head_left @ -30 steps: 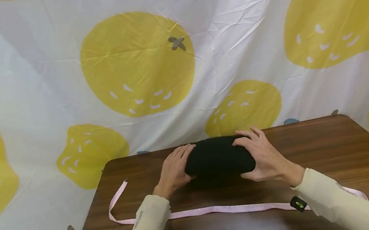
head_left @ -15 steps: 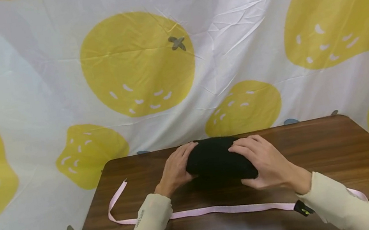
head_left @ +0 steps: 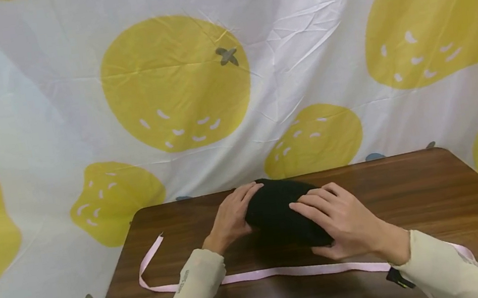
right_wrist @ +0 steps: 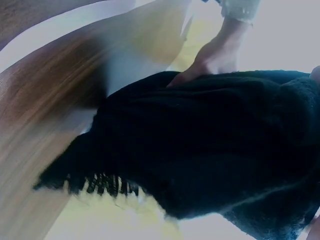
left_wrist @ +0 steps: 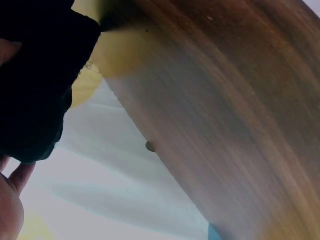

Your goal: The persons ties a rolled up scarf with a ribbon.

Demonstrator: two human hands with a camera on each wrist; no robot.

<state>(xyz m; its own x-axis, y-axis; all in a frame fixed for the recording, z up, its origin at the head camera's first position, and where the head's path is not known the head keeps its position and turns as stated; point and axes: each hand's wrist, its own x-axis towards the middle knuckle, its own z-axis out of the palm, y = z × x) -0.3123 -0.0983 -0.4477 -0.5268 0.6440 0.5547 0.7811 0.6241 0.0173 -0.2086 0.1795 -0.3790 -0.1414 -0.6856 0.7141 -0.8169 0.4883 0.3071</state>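
Note:
A folded black scarf (head_left: 277,210) is held up over the table between both hands, its right end tilted down toward the person. My left hand (head_left: 229,216) grips its left end, fingers over the top and thumb below. Around the right end curls my right hand (head_left: 350,220), the thumb underneath. In the right wrist view the scarf (right_wrist: 200,145) looks soft and woolly, with a fringe (right_wrist: 107,184) hanging from one corner; the left hand (right_wrist: 215,60) shows beyond it. The left wrist view has the dark scarf (left_wrist: 40,85) at its upper left, hiding most of the fingers.
A long pink ribbon (head_left: 284,272) lies across the brown wooden table (head_left: 411,196), nearer the person than the scarf, passing behind the right sleeve. Its left part bends back toward the far edge. A white curtain with yellow fruit prints (head_left: 179,81) hangs just behind the table.
The right hand has lowered and come nearer the person, so the scarf has gone from level to slanting down at the right. The left hand has shifted slightly right.

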